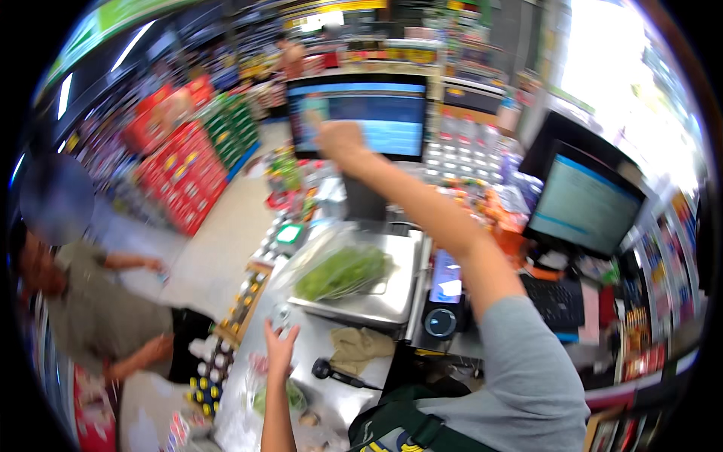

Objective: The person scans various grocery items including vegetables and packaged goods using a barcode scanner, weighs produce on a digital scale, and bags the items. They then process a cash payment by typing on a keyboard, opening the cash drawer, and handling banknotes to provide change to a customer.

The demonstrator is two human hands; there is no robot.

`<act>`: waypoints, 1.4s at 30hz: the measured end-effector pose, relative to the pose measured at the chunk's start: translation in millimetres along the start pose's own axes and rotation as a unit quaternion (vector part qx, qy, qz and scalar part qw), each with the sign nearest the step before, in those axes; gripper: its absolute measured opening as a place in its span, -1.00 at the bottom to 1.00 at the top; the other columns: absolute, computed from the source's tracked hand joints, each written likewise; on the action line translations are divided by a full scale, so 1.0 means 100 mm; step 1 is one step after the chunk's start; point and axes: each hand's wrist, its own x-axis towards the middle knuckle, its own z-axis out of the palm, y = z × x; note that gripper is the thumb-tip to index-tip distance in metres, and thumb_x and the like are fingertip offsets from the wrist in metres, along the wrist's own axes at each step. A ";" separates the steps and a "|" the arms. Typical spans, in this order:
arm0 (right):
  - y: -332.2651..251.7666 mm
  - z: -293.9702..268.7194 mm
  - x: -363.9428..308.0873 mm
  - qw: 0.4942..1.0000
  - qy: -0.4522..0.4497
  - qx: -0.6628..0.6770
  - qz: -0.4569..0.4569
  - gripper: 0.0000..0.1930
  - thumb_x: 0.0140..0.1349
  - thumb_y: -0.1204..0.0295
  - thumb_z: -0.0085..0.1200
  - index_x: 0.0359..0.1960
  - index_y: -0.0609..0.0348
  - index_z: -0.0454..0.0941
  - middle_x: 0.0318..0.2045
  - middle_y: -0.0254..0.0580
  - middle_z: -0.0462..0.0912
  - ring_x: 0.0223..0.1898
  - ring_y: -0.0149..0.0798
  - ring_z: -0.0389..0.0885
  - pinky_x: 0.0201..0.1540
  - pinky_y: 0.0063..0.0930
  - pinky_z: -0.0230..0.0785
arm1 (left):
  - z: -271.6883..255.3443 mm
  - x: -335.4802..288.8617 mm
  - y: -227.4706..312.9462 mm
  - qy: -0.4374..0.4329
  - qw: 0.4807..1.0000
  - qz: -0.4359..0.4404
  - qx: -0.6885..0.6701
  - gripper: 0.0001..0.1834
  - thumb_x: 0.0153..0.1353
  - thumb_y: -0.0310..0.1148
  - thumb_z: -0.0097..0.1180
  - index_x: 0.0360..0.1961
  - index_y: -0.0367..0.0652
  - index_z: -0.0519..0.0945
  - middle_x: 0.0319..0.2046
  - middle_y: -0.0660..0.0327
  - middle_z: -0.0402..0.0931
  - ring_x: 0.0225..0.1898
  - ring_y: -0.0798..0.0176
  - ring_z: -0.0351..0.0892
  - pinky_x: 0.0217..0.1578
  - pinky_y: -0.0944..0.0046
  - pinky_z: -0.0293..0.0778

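Writing around the metal scale tray is mostly lost to blur. Beyond the tray stands a monitor with blue panels and bands, its lines too smeared to read; a second screen, well to the tray's right, shows a pale page under a blue bar, also unreadable. A small display glows green and white just beyond the tray's left side, and red cartons, stacked far beyond it to the left, bear yellow and pale marks.

A bag of green vegetables lies on the tray. The left hand is at the tray's near left, apart from the bag, thumb and fingers spread wide around nothing visible. The right hand is raised beyond the tray, before the monitor, one finger extended and the others curled; whether it touches the glass, or the curled fingers enclose anything, I cannot tell.

The bag is clear, thin and crumpled, its slack plastic spreading toward the tray's left edge; the contents are bright green, their kind blurred. On the tray's near side lie a tan cloth and a black handheld scanner.
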 end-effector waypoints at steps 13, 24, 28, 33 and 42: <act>-0.28 -0.17 -1.01 0.948 -0.087 0.295 0.085 -0.24 0.10 -0.08 -0.03 0.15 0.30 0.18 -0.41 0.14 0.58 -0.32 0.13 0.56 -0.26 -0.08 0.38 | 0.10 0.75 0.11 -0.087 0.992 0.066 0.064 -0.05 -0.05 -0.39 0.26 0.27 -0.39 -0.06 0.20 -0.10 0.09 0.19 0.06 0.19 0.13 0.20 0.18; 0.07 0.67 -2.08 0.806 -0.353 0.366 0.304 0.04 -0.02 -0.42 -0.30 0.19 0.38 0.17 0.14 0.35 0.23 0.18 0.19 0.22 0.21 -0.19 0.07 | 0.72 1.03 0.81 -0.142 0.980 0.138 0.018 -0.49 0.17 -0.31 0.04 0.12 -0.33 0.34 0.32 0.07 -0.05 0.16 0.27 0.22 0.12 0.33 0.15; -0.19 0.58 -2.15 0.686 -0.443 0.494 0.298 -0.16 0.07 -0.26 -0.15 0.26 0.08 0.14 0.29 0.00 0.05 0.27 0.05 0.08 0.23 -0.02 0.07 | 0.47 0.84 0.78 -0.131 0.991 0.037 -0.005 -0.50 0.28 -0.07 -0.13 0.07 -0.23 0.43 0.13 0.11 0.32 0.12 0.26 0.29 0.10 0.29 0.19; -0.09 0.64 -2.39 0.609 -0.400 0.571 0.378 -0.39 0.13 -0.08 -0.04 0.12 0.01 0.33 0.03 -0.15 0.42 0.00 -0.18 0.47 -0.14 -0.23 0.52 | 0.27 0.43 1.09 -0.215 0.946 -0.001 -0.243 -0.71 0.24 -0.14 -0.06 -0.11 -0.04 0.45 -0.09 0.28 0.36 0.04 0.31 0.25 -0.02 0.12 0.26; -2.18 0.24 -2.38 0.544 -0.538 0.608 0.213 -0.53 0.18 0.08 -0.03 0.04 0.08 0.38 -0.14 -0.18 0.51 -0.16 -0.26 0.55 -0.39 -0.33 0.55 | -1.41 -0.83 0.69 -0.002 0.982 0.002 -0.187 -0.69 0.22 -0.13 -0.10 -0.59 -0.06 0.38 -0.55 0.39 0.30 -0.45 0.45 0.22 -0.46 0.38 0.20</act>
